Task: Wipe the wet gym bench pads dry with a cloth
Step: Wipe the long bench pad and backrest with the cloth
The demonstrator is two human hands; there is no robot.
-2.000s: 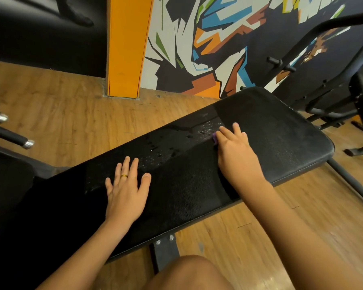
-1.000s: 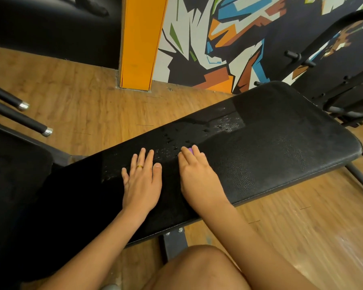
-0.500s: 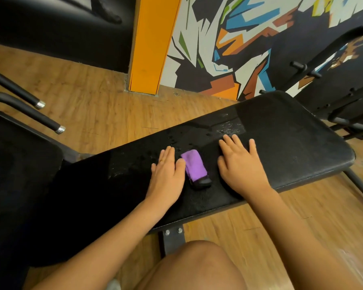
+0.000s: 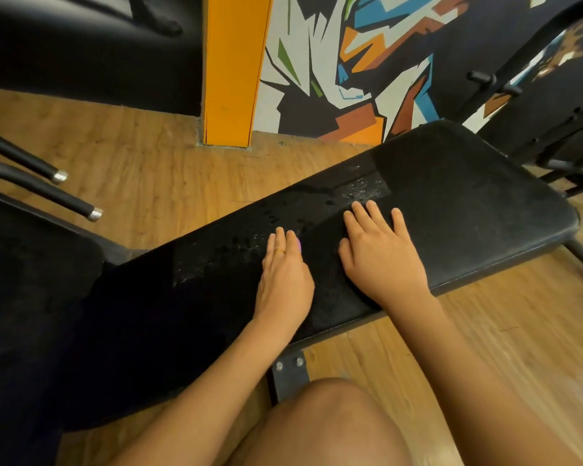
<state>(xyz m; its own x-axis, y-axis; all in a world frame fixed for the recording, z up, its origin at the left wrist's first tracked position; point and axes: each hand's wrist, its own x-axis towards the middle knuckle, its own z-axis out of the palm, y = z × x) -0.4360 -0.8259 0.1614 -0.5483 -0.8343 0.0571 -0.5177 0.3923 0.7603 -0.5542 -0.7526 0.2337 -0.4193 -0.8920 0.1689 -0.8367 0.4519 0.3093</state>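
The left hand (image 4: 283,277) lies flat with straight fingers, pressing down on the purple cloth (image 4: 299,244), of which only a thin edge shows beside the fingertips; a gold ring (image 4: 279,251) sits on one finger; the right hand (image 4: 381,257) rests just beside it, palm down, fingers spread, holding nothing; both are on the black bench pad (image 4: 468,203); water droplets (image 4: 364,190) bead along the pad's far edge ahead of the fingers; wooden floor (image 4: 142,169) lies below, with an orange pillar (image 4: 233,68) beyond.
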